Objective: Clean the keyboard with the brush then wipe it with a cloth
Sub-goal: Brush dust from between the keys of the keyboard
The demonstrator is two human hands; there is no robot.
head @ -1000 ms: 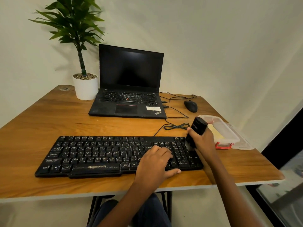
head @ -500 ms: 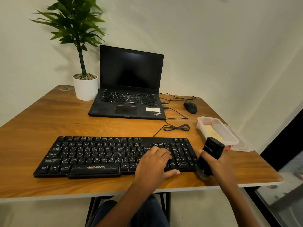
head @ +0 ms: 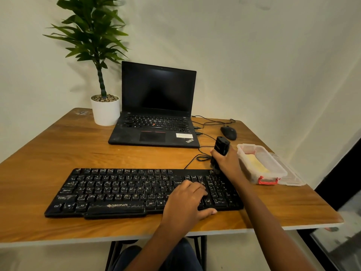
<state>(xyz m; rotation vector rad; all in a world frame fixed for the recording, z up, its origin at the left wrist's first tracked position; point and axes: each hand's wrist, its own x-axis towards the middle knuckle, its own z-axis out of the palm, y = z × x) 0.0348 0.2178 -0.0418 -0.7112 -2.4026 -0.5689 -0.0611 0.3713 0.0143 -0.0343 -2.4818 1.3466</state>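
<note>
1. The black keyboard (head: 125, 190) lies flat on the wooden table (head: 58, 149), long side towards the person. Every place here is told from that keyboard.
2. The left hand (head: 187, 200) rests palm down on the keyboard's right half, fingers loosely spread across the keys and thumb lying along the near edge.
3. The right hand (head: 227, 161) is wrapped around the brush (head: 221, 146), a stubby black tool held upright with a slight tilt.
4. The brush's lower end sits right at the keyboard's far right corner. I cannot tell whether it touches the keys.
5. Just behind that corner lies a coiled cable (head: 203, 158), close beside the brush.
6. To the right of the keyboard stands a clear box (head: 267, 179) with a red clip, and a yellow item (head: 256, 163) lies inside it. Cloth or not, I cannot tell.
7. Behind the keyboard an open laptop (head: 156, 106) shows a dark screen.
8. A black mouse (head: 228, 133) sits behind the keyboard's right end, beyond the brush.
9. Behind the keyboard's left half, beside the laptop, stands a white pot (head: 105, 110) holding a green plant.
</note>
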